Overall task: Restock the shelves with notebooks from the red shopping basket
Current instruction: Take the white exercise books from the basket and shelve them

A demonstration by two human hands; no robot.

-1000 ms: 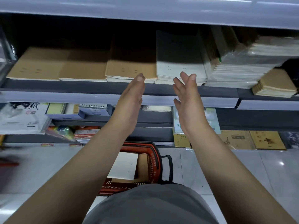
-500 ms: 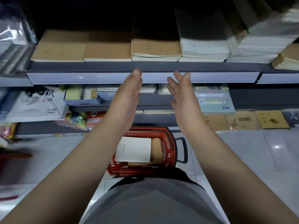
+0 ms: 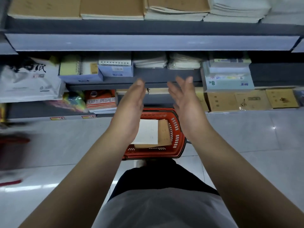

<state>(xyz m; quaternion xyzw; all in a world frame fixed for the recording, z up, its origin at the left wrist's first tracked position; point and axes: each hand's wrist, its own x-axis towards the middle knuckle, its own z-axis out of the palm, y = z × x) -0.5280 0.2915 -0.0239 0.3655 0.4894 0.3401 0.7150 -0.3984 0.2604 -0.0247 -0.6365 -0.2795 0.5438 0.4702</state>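
Where print can be read, an orange-and-white pack [image 3: 101, 100] on the lower shelf says "COPY PAPER", a pale blue pad [image 3: 228, 79] to the right carries "8K" seen upside down, and a white plastic-wrapped packet [image 3: 28, 79] at the far left bears large black brush characters; small red price tags [image 3: 57, 118] sit on the bottom shelf edge, too blurred to read. Brown kraft notebooks [image 3: 250, 100] with small dark emblems lie in a row on the lowest shelf at right. Up top, the upper shelf [image 3: 148, 41] shows its wide grey front lip, with stacks of kraft-covered notebooks [image 3: 111, 9] and white ones [image 3: 236, 10] reaching close to that edge. Below it, wrapped white pads [image 3: 150, 60] and spiral-bound books [image 3: 115, 65] fill the middle shelf.

On the grey tiled floor [image 3: 246, 137], just in front of the shelving, stands the red shopping basket [image 3: 176, 129]; inside it a white notebook [image 3: 148, 132] lies on top of brown ones [image 3: 163, 132]. Bare floor stretches to both sides of the basket, and a red blurred shape [image 3: 13, 142] lies well off to the left.

Both arms reach forward above the basket. The left hand [image 3: 130, 112] has straight fingers held together, palm facing inward, grasping nothing. The right hand [image 3: 189, 109] faces it, fingers spread slightly and extended, also holding nothing. A gap separates the palms, and neither touches the shelves or basket
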